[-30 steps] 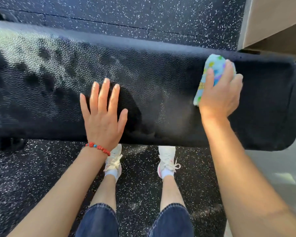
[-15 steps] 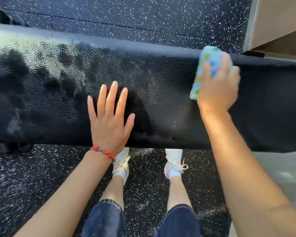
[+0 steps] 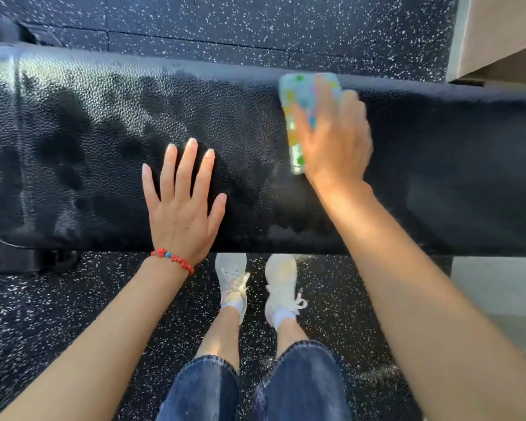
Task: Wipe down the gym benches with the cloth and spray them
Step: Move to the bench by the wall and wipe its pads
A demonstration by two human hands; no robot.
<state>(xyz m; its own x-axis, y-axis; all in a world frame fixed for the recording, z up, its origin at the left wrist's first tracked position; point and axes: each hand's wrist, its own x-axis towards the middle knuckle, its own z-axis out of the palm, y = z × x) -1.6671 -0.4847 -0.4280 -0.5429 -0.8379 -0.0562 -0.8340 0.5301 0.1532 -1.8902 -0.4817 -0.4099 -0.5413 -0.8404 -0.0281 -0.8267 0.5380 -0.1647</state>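
Observation:
A long black padded gym bench (image 3: pixel 88 141) runs across the view from left to right, its textured top shiny in the sun with dark damp patches. My left hand (image 3: pixel 184 205) lies flat on the pad near its front edge, fingers straight and spread, a red bead bracelet on the wrist. My right hand (image 3: pixel 336 138) presses a folded light-blue cloth (image 3: pixel 298 101) with coloured dots onto the pad near the far edge; the hand and cloth are blurred by motion. No spray bottle is in view.
Black rubber floor with white speckles (image 3: pixel 255 25) lies behind and in front of the bench. My feet in white sneakers (image 3: pixel 281 281) stand just under the front edge. A beige wall or cabinet (image 3: pixel 498 31) stands at the top right. A dark bench foot (image 3: pixel 28 259) sits at lower left.
My right hand has slid the cloth leftward along the pad, toward the far edge. The view has shifted so more of the bench's left end shows. My left hand stays flat.

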